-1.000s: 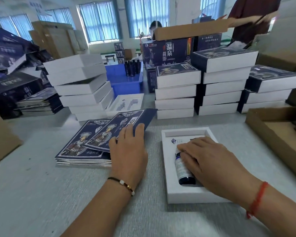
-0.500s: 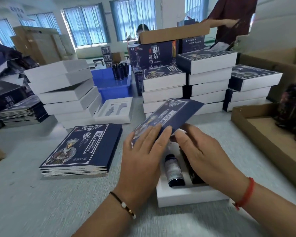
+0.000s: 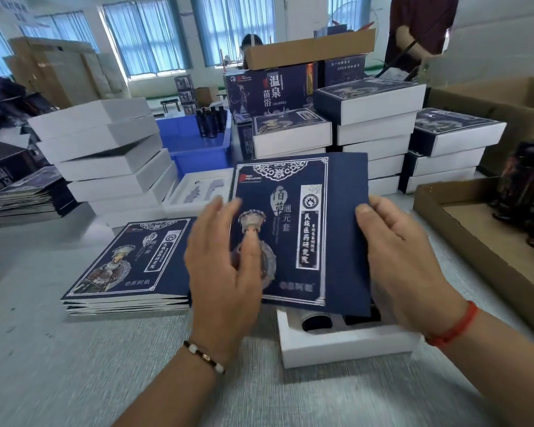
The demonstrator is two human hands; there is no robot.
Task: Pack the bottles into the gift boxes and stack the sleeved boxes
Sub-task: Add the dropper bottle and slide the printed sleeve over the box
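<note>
Far left, a pile of flat dark sleeves (image 3: 28, 195) is cut off by the frame edge; beside it leans a stack of white boxes (image 3: 105, 155). In front, a stack of flat blue sleeves (image 3: 130, 266) lies on the grey tabletop (image 3: 43, 365), with bare surface to its left and toward the viewer. At centre the left hand (image 3: 225, 272) and right hand (image 3: 404, 266) grip a blue printed sleeve (image 3: 302, 229) by its two side edges, thumbs on its face, tilted above the white gift box (image 3: 346, 346). The sleeve hides most of the box; only the dark bottle ends (image 3: 316, 323) show. One second earlier the sleeve lay on the left stack and the right hand rested on the bottles. At right, dark bottles (image 3: 530, 198) stand blurred in a cardboard tray (image 3: 463, 241), cut off by the frame.
</note>
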